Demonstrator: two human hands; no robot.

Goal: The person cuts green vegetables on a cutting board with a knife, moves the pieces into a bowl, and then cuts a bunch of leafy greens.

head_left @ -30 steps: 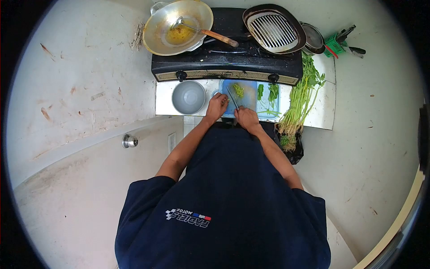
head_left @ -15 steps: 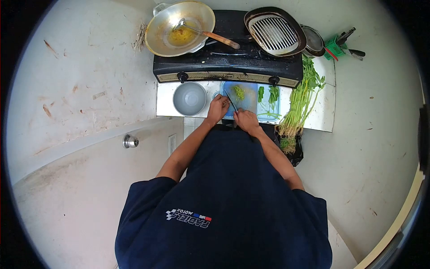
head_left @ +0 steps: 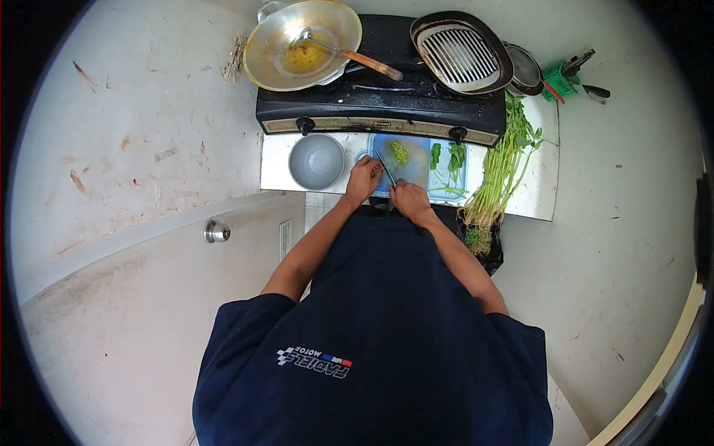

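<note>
My right hand [head_left: 410,201] grips the handle of a knife [head_left: 385,168], whose thin blade points away from me and to the left. Close to the blade, my left hand [head_left: 364,179] has its fingers curled in at the left side of a blue cutting board [head_left: 410,177]; whatever they pinch is too small to make out. Finely chopped greens [head_left: 399,153] lie in a small pile just beyond the blade. Further right on the board are green leaves [head_left: 456,156] and a few thin stems [head_left: 448,191].
A grey bowl [head_left: 316,163] stands left of the board. Behind it, a black stove [head_left: 387,108] carries a wok [head_left: 256,56] with a ladle [head_left: 372,65] in it, and a grill pan [head_left: 461,56]. Long leafy stalks [head_left: 500,171] with roots lie at right.
The whole view has shifted slightly. Both hands and the knife keep nearly the same place on the board, and the chopped pile looks much the same.
</note>
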